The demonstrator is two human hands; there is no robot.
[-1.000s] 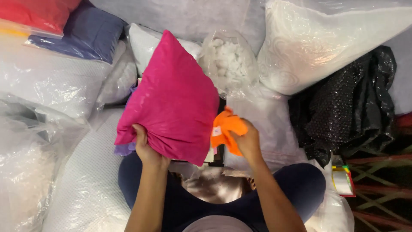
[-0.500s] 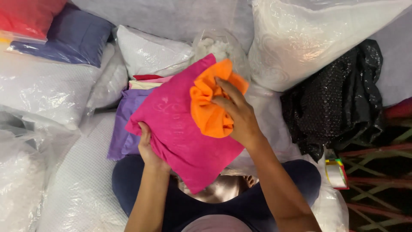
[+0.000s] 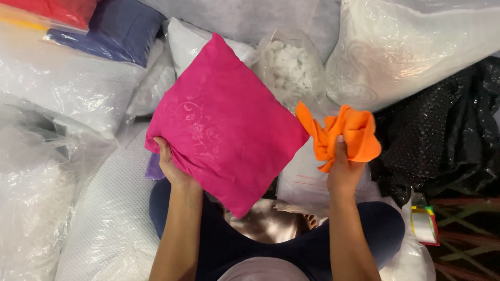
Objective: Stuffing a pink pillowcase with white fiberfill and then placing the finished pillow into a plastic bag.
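Observation:
A bright pink cushion [image 3: 224, 125] with a faint flower pattern is held up in front of me, tilted like a diamond. My left hand [image 3: 169, 166] grips its lower left edge. My right hand [image 3: 341, 174] is closed on a crumpled orange cloth [image 3: 344, 136], held just to the right of the cushion and apart from it. My crossed legs in dark trousers [image 3: 375, 229] are below.
White pillows in clear plastic [image 3: 78, 93] lie all around, a large one at top right [image 3: 416, 47]. A bag of white stuffing balls [image 3: 291, 67] sits behind the cushion. Black bubble wrap [image 3: 448, 125] is at right, a dark blue cushion [image 3: 120, 31] at top left.
My right hand has drawn the orange cloth off the cushion's face to its right side. The cushion has been tilted more upright, hiding most of the purple fabric.

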